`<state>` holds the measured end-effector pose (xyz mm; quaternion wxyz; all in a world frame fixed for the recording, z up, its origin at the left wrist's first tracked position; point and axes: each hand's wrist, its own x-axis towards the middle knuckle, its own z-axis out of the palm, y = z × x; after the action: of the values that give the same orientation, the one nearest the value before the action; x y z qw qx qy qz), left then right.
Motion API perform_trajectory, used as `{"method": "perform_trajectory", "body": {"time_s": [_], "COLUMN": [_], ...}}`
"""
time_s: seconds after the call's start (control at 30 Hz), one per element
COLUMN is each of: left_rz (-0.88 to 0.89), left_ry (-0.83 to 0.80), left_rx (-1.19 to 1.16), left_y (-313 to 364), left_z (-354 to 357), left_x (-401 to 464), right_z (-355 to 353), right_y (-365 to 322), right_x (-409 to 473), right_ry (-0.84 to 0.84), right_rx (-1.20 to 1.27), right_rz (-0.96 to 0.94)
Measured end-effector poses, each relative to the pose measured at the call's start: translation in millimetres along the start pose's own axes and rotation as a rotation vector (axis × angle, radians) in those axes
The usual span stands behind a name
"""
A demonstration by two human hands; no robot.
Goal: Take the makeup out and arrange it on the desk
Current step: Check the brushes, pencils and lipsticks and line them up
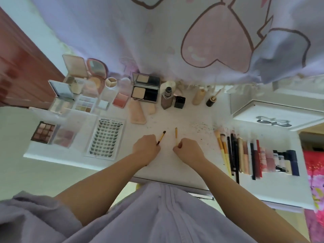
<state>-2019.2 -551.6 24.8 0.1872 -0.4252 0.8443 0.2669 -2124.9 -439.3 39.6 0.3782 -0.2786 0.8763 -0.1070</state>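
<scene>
My left hand (145,146) grips a small brush with a dark tip (161,137), its head pointing away from me. My right hand (188,149) grips a thin yellow-handled brush (176,135), held nearly upright over the white desk (171,165). Both fists hover close together near the desk's middle front. Open palettes (84,104) and compacts (145,90) stand along the back left. A clear lash tray (106,137) lies left of my left hand. Brushes, pencils and lipsticks (249,155) lie in a row at the right.
Bottles (166,99) and a black cap (179,102) stand at the back centre. A white box with a bow (273,118) sits at the back right. A patterned curtain (192,41) hangs behind the desk. Dark specks dot the desk right of centre.
</scene>
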Motion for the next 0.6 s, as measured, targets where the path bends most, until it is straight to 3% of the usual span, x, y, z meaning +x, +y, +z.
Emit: {"method": "perform_trajectory", "body": {"time_s": [0.27, 0.43, 0.6], "left_rz": [-0.094, -0.073, -0.02], "left_ry": [0.084, 0.063, 0.096], "left_rx": [-0.026, -0.014, -0.017], "left_y": [-79.9, -82.3, -73.6], "left_z": [-30.2, -29.9, -34.6], "left_x": [12.1, 14.0, 11.4], "right_z": [62.4, 76.7, 65.6], "right_y": [-87.0, -95.4, -80.9], "right_x": [9.5, 11.3, 9.4], "right_ry": [0.01, 0.064, 0.08], "right_rx": [0.058, -0.065, 0.052], "right_rz": [0.001, 0.009, 0.032]}}
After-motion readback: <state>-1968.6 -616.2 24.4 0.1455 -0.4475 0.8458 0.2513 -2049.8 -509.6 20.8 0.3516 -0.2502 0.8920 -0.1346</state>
